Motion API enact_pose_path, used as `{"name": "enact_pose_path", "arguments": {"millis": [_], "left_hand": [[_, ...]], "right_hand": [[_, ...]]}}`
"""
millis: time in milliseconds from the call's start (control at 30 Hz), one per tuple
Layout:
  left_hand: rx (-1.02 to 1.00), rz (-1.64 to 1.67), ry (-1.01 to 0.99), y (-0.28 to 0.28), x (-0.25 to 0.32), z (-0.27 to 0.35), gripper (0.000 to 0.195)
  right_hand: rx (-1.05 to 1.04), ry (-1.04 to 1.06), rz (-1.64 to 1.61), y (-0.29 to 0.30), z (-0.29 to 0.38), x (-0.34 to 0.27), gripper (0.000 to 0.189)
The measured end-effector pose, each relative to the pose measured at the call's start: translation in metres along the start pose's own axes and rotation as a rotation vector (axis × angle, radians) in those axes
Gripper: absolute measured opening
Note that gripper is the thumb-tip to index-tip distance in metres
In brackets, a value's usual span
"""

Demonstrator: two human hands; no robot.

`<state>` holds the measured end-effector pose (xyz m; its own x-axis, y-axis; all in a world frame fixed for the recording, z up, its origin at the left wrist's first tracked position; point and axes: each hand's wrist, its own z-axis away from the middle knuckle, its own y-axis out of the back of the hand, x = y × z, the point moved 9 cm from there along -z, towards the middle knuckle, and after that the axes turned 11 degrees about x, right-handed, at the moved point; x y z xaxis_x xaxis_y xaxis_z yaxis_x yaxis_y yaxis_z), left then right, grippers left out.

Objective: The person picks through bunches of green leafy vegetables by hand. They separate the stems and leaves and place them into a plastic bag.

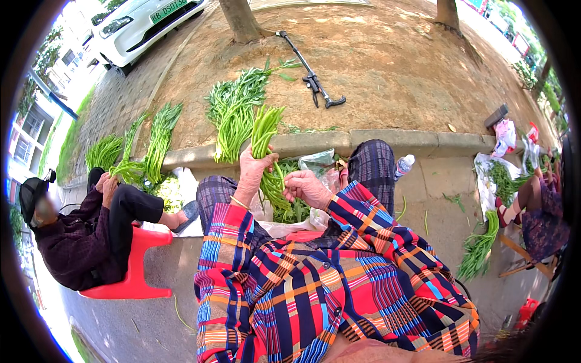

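My left hand [256,169] grips a bundle of long green vegetable stems [267,127], probably water spinach, held upright above my lap. At the bundle's lower right, the fingertips of my right hand [307,187] are pinched around a single stem [280,172]. Below both hands, loose leaves and stems [290,211] lie on a pale plastic sheet [283,229] between my knees. A pile of the same leafy greens [236,109] rests beyond the stone kerb [313,143], just past the bundle. My hands partly hide the bundle's lower part.
A person [86,240] on a red plastic stool [140,263] handles greens at left. A black walking stick [313,79] lies on bare soil. A plastic bottle [404,165] stands by my right knee. Another seated person [542,218] is at right, near greens [481,245] on the pavement.
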<state>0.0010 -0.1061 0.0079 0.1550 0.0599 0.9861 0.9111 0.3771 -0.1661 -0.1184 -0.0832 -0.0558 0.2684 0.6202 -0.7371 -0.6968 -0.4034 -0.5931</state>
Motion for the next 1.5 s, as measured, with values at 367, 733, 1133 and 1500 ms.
{"name": "enact_pose_path", "arguments": {"millis": [367,733,1133,1500], "left_hand": [[0.100,0.133,-0.102,0.011,0.013,-0.002,0.022],[0.274,-0.098,-0.090,0.031,0.006,-0.005,0.022],[0.194,-0.167,-0.105,0.025,0.007,-0.007,0.024],[0.094,0.025,0.110,0.015,-0.005,-0.003,0.020]], "right_hand": [[0.239,-0.015,0.178,0.032,-0.008,0.014,0.009],[0.039,0.084,0.105,0.001,-0.001,-0.009,0.017],[0.174,0.291,0.367,0.009,0.001,-0.027,0.011],[0.184,0.763,1.029,-0.015,0.015,-0.044,0.011]]}}
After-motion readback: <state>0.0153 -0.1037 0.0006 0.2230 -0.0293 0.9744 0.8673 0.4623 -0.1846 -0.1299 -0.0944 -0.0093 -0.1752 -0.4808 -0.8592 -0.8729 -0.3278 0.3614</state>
